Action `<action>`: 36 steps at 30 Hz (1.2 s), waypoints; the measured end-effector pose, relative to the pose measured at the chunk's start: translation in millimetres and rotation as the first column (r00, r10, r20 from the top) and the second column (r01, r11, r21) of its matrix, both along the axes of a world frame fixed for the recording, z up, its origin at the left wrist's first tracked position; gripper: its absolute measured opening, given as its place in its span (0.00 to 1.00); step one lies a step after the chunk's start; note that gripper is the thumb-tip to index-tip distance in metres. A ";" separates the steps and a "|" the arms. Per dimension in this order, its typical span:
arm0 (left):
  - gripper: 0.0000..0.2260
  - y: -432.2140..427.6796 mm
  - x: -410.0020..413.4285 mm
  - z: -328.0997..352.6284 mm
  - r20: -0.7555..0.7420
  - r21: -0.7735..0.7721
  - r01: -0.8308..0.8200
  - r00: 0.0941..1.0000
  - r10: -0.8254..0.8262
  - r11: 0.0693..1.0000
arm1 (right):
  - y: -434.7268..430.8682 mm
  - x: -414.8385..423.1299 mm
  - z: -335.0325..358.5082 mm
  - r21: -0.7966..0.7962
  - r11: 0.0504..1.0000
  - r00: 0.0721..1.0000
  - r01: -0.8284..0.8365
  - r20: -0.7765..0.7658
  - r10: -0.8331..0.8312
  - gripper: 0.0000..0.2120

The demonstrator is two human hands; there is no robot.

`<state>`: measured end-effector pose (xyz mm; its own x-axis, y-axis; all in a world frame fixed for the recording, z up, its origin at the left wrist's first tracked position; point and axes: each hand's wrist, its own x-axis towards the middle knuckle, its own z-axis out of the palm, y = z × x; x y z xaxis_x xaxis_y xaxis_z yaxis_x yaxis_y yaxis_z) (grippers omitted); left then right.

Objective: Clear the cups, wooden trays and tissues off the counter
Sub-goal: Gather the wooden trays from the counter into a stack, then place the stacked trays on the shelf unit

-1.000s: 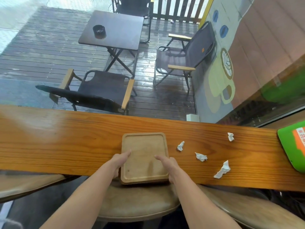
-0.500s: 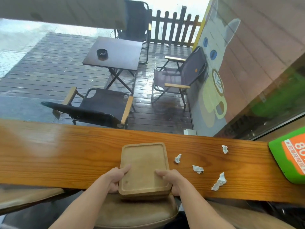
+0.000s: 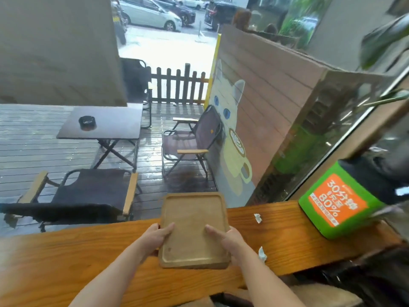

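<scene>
I hold a square wooden tray [image 3: 192,220] lifted above the long wooden counter [image 3: 66,251], its far edge raised over the counter's back edge. My left hand [image 3: 157,234] grips its left side with the thumb on top. My right hand [image 3: 229,239] grips its right side the same way. The tray carries nothing. Two crumpled white tissues lie on the counter: one [image 3: 257,217] to the right of the tray, another [image 3: 262,254] beside my right wrist. No cups are in view.
A green box with an orange label [image 3: 336,202] stands at the counter's right end. A window runs behind the counter; a wet deck with folding chairs [image 3: 88,193] and a dark table [image 3: 104,122] lies outside. Stool seats sit under the counter's near edge.
Both hands closed on the tray's sides and lifted it off the counter. My view tilted upward, so the counter sits lower in frame and fewer tissues show.
</scene>
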<state>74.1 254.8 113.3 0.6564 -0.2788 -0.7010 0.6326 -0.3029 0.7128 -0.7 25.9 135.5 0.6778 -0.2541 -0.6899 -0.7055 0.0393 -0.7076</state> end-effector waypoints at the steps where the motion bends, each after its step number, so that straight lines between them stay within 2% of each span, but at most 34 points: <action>1: 0.20 -16.2 2.9 2.3 0.024 0.009 0.018 1.000 -0.019 1.000 | -8.7 -4.3 5.8 -0.017 0.999 0.999 0.043 0.003 -0.043 0.49; 3: 0.24 -53.5 3.7 8.0 0.086 0.029 0.020 0.996 -0.022 0.999 | -28.7 -16.9 15.9 -0.030 0.989 0.989 0.142 0.032 -0.141 0.52; 6: 0.37 -104.8 -2.8 14.7 0.285 0.247 0.078 0.947 -0.150 0.966 | -60.0 -42.7 27.6 -0.026 0.960 0.958 0.277 0.081 -0.275 0.55; 8: 0.39 -135.1 -11.3 20.9 0.363 0.342 0.134 0.894 -0.262 0.930 | -83.6 -63.4 32.6 -0.031 0.939 0.934 0.343 0.116 -0.338 0.50; 11: 0.38 -182.4 -26.8 35.6 0.433 0.397 0.184 0.826 -0.360 0.899 | -122.7 -96.0 38.3 -0.055 0.914 0.910 0.401 0.140 -0.391 0.38; 15: 0.39 -258.5 -62.3 58.1 0.501 0.485 0.243 0.710 -0.495 0.840 | -176.4 -153.1 58.2 -0.113 0.879 0.877 0.463 0.201 -0.436 0.35; 20: 0.30 -366.8 -133.5 80.3 0.466 0.549 0.372 0.607 -0.644 0.748 | -255.6 -243.5 83.1 -0.099 0.829 0.820 0.551 0.248 -0.516 0.22; 24: 0.29 -448.7 -198.7 84.0 0.397 0.400 0.472 0.683 -0.613 0.786 | -314.9 -319.4 94.5 -0.116 0.784 0.780 0.610 0.263 -0.568 0.16; 27: 0.32 -502.9 -247.7 94.0 0.280 0.409 0.533 0.699 -0.658 0.741 | -351.9 -374.5 96.3 -0.127 0.746 0.751 0.654 0.231 -0.619 0.20; 33: 0.32 -596.2 -323.7 102.8 0.253 0.514 0.632 0.535 -0.806 0.581 | -402.5 -460.6 87.9 -0.039 0.619 0.612 0.784 0.207 -0.763 0.25; 36: 0.30 -632.7 -351.4 101.5 0.229 0.580 0.684 0.384 -0.895 0.442 | -421.8 -490.6 79.7 -0.006 0.556 0.545 0.831 0.207 -0.812 0.32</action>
